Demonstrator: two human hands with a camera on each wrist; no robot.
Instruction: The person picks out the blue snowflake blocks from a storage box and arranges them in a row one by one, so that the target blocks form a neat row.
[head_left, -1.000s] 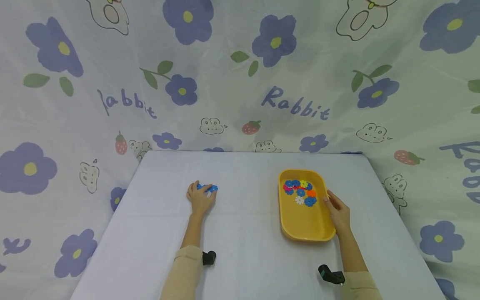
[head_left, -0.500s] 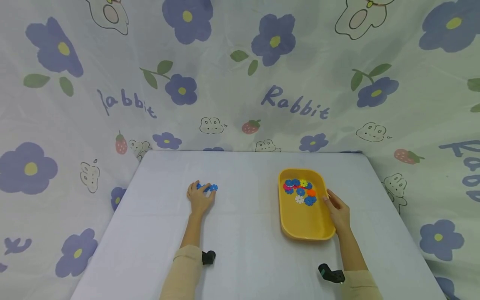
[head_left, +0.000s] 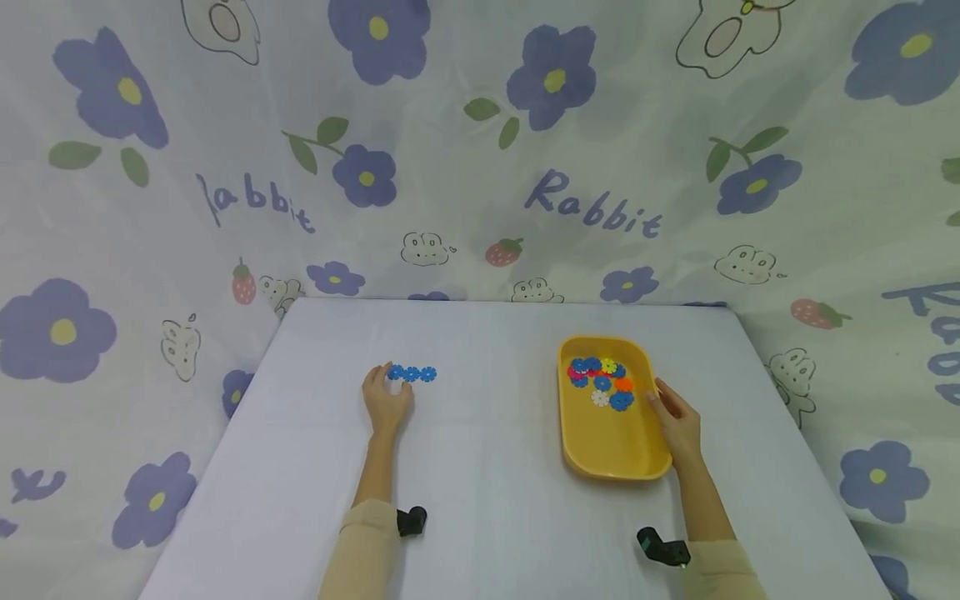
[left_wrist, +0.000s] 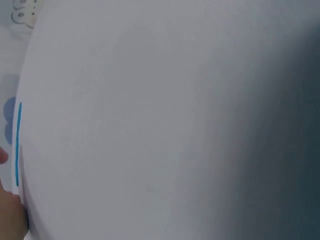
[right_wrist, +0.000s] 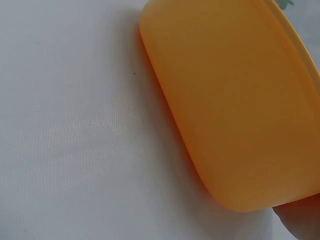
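Three blue snowflake discs (head_left: 412, 374) lie flat in a side-by-side row on the left of the white table. My left hand (head_left: 386, 402) is at the row's left end, thumb and fingers spread apart around the near and left sides of the end disc; whether they touch it is unclear. In the left wrist view the row is a thin blue line (left_wrist: 18, 145) beside part of the thumb (left_wrist: 11, 215). My right hand (head_left: 678, 427) grips the right rim of a yellow tray (head_left: 611, 450), thumb over the edge. Its other fingers are mostly hidden.
Inside the tray, toward its far end, lie several loose snowflake discs (head_left: 602, 383) in blue, pink, yellow, orange and white. White table cover (head_left: 487, 433) stretches between the row and the tray. A patterned curtain (head_left: 480, 167) hangs behind and at both sides.
My left hand has shifted left and a little nearer, off the right part of the row, so all three blue discs now show. The right hand and the tray have stayed put.
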